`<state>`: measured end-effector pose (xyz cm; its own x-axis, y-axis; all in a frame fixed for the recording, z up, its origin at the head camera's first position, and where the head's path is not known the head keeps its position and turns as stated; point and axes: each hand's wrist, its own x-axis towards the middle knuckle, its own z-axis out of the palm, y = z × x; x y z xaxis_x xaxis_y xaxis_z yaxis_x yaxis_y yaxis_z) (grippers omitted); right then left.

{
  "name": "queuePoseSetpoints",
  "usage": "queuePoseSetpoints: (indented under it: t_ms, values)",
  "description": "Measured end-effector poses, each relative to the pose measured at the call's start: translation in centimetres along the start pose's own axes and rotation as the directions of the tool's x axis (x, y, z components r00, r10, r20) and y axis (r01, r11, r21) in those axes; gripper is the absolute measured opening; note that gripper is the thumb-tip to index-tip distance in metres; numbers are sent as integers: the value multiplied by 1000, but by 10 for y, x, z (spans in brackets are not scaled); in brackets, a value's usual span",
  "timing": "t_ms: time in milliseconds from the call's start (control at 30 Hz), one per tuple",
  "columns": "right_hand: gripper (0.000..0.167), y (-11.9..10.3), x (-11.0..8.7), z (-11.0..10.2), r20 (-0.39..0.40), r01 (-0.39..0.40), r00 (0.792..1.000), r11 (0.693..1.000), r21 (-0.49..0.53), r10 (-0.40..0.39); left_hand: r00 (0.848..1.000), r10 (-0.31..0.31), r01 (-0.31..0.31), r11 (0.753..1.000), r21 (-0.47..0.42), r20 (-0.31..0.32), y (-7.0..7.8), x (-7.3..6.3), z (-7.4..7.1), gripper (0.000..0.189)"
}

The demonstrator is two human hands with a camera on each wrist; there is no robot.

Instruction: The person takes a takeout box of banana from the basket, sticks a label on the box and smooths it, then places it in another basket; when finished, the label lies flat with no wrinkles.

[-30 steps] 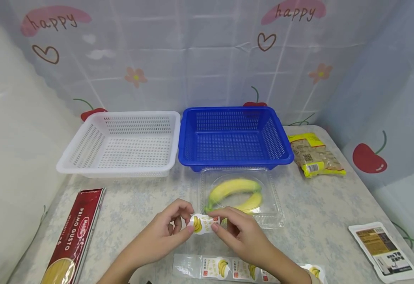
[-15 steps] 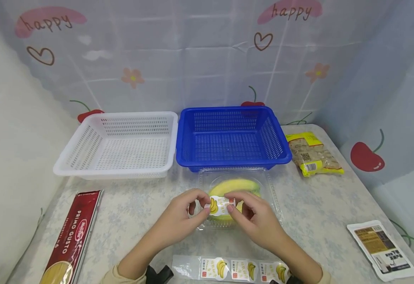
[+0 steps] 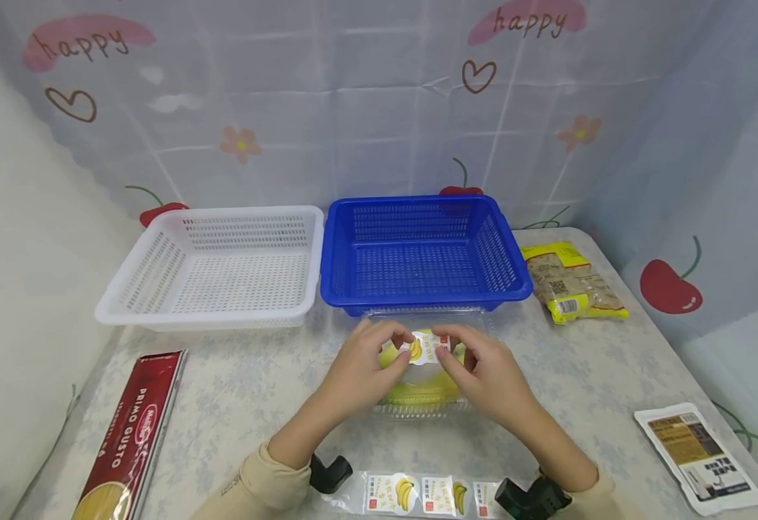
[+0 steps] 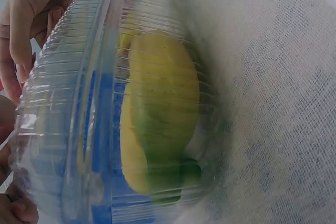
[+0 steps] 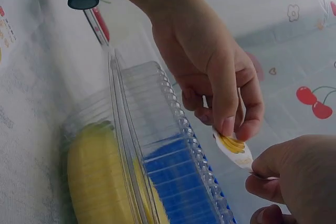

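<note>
The left hand (image 3: pixel 364 367) and right hand (image 3: pixel 492 368) each pinch one end of a banana-printed label (image 3: pixel 427 349), held above a clear container (image 3: pixel 418 413) midway between the bench's (image 3: pixel 249 404) side edges. Fingertips cover the label's ends; its small print is illegible. Hands and label partly hide the bananas (image 3: pixel 418 393) inside. Toward the near edge, a black wrist mount (image 3: pixel 533 498) covers part of a label strip (image 3: pixel 390 494). Near the left edge, the view cuts off a red packet (image 3: pixel 132 433).

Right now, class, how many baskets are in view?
2: the white basket at the back left, and the blue basket beside it, behind the clear container.
</note>
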<state>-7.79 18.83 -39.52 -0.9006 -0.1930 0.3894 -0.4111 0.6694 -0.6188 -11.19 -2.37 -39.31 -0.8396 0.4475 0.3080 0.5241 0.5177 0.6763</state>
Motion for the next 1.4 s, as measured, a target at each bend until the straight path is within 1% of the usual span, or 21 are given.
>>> queuePoseSetpoints:
  t_ms: [67, 133, 233, 333, 600, 1100, 1400]
  values:
    - [25, 3, 2, 0, 7, -7, 1000, 999, -45, 8, 1000, 25, -25, 999, 22, -18, -2, 3, 4, 14]
    - [26, 6, 4, -1, 16, -17, 1000, 996, -87, 18, 999, 43, -42, 997, 65, -28, -2, 6, 8, 15]
    - [27, 8, 5, -2, 26, -25, 999, 990, -140, 29, 998, 44, -39, 992, 119, -36, -2, 9, 12, 16]
    - [28, 10, 6, -2, 37, -28, 999, 985, -169, 35, 998, 31, -25, 990, 135, -46, -3, 11, 16, 17]
    - [30, 16, 10, -1, 66, -47, 996, 981, -189, 61, 994, 44, -30, 989, 144, -98, -9, 12, 24, 20]
    - [33, 19, 9, 2, 83, -50, 994, 977, -209, 68, 995, 56, -37, 975, 219, -81, -12, 11, 29, 22]
    - [34, 23, 9, 6, 94, -32, 994, 972, -233, 55, 997, 38, -21, 971, 239, -69, -14, 10, 31, 23]
